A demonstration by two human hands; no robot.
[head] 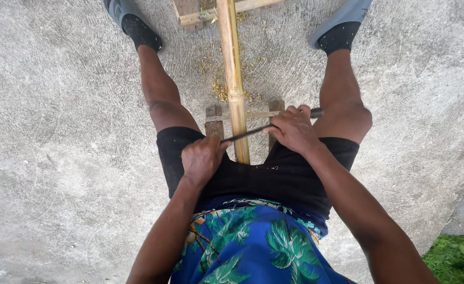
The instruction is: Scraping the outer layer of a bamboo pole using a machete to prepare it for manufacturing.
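View from above of a person standing astride a bamboo pole (233, 79), which lies lengthwise over two low wooden supports (214, 120) on the concrete floor (58, 131). A dark, narrow blade (248, 133) lies across the pole near its close end. The left hand (203, 158) is closed round one end of the blade, the right hand (293, 129) round the other (handle tip just visible beyond the knuckles). Pale shavings (219, 89) lie beside the pole.
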